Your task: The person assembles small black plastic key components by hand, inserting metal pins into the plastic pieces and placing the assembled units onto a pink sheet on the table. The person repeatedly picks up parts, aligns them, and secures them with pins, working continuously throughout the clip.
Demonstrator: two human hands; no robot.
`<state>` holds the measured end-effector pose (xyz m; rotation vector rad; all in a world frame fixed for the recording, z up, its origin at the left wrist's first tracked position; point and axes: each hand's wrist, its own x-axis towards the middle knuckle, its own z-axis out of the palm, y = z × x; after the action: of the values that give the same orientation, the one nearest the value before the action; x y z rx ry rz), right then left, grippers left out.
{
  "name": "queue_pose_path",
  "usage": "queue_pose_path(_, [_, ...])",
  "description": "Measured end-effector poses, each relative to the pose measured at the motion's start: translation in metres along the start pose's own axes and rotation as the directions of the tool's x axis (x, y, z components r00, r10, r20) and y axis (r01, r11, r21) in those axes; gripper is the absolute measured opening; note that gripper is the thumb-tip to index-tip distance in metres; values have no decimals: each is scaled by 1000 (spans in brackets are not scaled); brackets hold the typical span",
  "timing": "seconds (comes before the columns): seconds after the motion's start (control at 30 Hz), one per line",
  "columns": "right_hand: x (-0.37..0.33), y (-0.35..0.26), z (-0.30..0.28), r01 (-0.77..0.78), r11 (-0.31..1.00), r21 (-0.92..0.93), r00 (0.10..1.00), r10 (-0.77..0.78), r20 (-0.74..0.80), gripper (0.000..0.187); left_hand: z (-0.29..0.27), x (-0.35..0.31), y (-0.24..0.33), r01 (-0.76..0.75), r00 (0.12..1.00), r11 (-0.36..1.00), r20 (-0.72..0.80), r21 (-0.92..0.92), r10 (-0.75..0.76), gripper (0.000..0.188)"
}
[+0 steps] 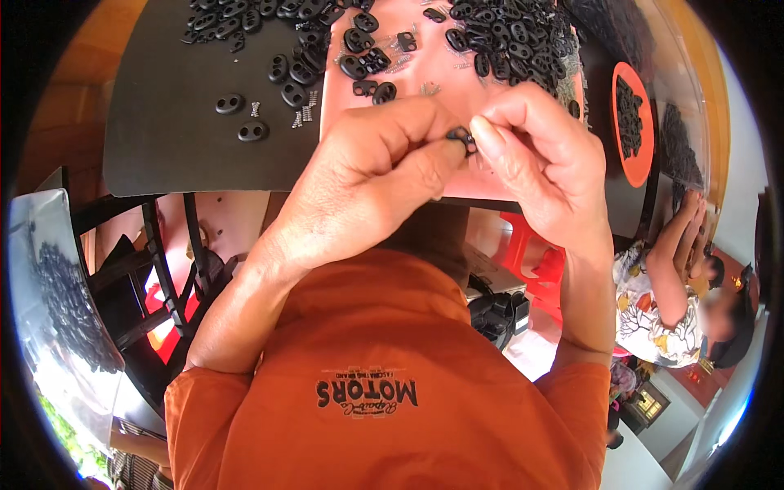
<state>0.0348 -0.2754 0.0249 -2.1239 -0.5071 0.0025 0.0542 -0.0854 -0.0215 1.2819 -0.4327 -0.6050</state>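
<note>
Above the near part of the pink sheet (482, 185), the left hand (371, 167) is pinching a small black piece (463, 140) with holes, and the right hand (549, 159) is bringing thumb and forefinger narrowly together at its right side, though I cannot tell what they are gripping. Left of the sheet, two black oval pieces (253, 131) and several springs (308, 113) are lying on the dark counter (184, 147), while right of it an orange dish (650, 122) is holding black parts (629, 118). Across the sheet's far part, black pieces (518, 37) are lying heaped.
</note>
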Motion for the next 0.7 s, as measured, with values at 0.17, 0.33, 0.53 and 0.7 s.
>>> queue_pose_path(0.17, [-1, -7, 0, 25, 997, -66, 999, -22, 42, 4, -2, -2, 3, 39, 997, 999, 73, -12, -38, 17])
queue_pose_path(0.33, [-3, -9, 5, 48, 997, -55, 995, -43, 90, 9, -4, -3, -3, -93, 990, 991, 114, 96, 81, 17])
queue_pose_path(0.53, [-8, -7, 13, 68, 991, -113, 998, -67, 9, 8, -1, -5, -4, -149, 988, 977, 66, 155, 141, 17])
queue_pose_path(0.7, [-9, -3, 14, 45, 995, -95, 998, -39, 58, 6, -1, -4, -4, -187, 982, 956, 49, 226, 181, 18])
